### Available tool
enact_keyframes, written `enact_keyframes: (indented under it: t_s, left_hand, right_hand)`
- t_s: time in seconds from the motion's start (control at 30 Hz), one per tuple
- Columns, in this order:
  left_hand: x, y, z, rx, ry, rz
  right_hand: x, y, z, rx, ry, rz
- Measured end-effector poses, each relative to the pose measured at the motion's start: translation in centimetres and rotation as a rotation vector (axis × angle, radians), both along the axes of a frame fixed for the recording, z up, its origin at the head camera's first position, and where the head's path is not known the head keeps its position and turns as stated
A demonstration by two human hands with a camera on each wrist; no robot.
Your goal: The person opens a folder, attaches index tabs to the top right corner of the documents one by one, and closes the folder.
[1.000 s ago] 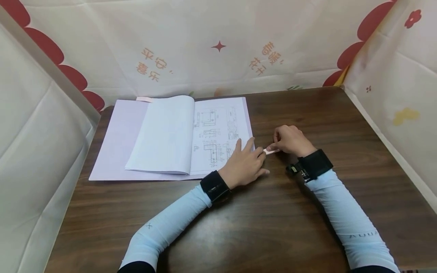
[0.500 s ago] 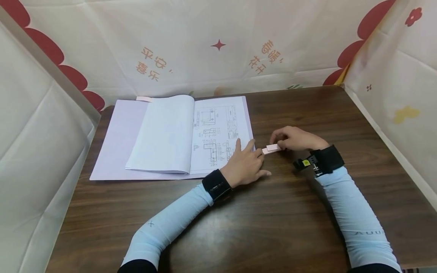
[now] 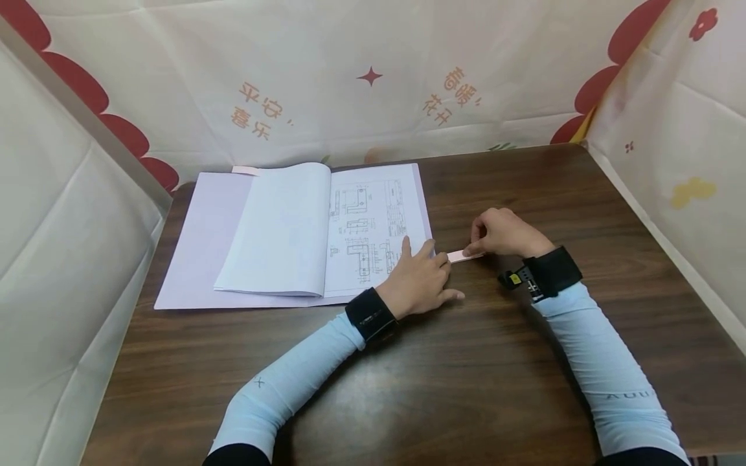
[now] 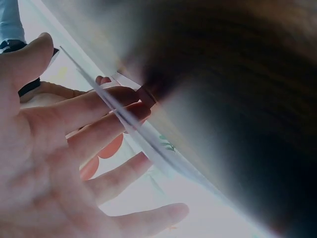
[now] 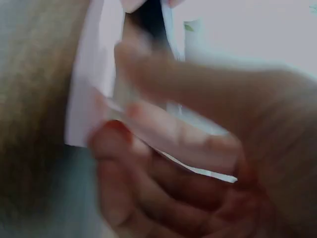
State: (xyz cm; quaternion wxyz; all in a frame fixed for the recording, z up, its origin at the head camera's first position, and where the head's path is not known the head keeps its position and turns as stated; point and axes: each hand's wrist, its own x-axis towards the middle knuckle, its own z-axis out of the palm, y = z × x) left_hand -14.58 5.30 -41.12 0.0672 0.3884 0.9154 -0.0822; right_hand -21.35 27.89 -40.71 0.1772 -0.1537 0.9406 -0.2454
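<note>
A pale pink pad of sticky notes (image 3: 456,257) lies on the table just off the folder's right edge; in the right wrist view its strip (image 5: 89,99) looks long and narrow. My right hand (image 3: 509,233) pinches at its right end with thumb and curled fingers, which partly hide it. The left hand (image 3: 416,281) lies with spread, straight fingers over the lower right corner of a drawing page (image 3: 379,194), fingertips right at the pad's left end. The left wrist view shows those fingers (image 4: 94,111) extended across the page edge.
The drawing page belongs to an open lavender folder (image 3: 204,259), with white sheets (image 3: 285,226) turned over to the left. A pink tab (image 3: 246,170) sticks out at its top. The brown table (image 3: 408,388) is enclosed by printed cloth walls (image 3: 373,39).
My right hand shifted right as a pink note stood lifted off the pad half a second ago, then moved slightly up and left, the note lower again. The left hand stays nearly still.
</note>
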Motion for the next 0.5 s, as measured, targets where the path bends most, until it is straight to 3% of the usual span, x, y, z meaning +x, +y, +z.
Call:
enact_keyframes:
  t_s: [0.3,0.5]
  left_hand:
    - [0.1,0.0,0.3,0.002,0.022,-0.002]
    - [0.3,0.2,0.3,0.010,0.008,-0.001]
  right_hand:
    - [-0.4,0.9,0.0,-0.010,-0.033,-0.028]
    - [-0.4,3.5,0.6,0.025,0.016,-0.076]
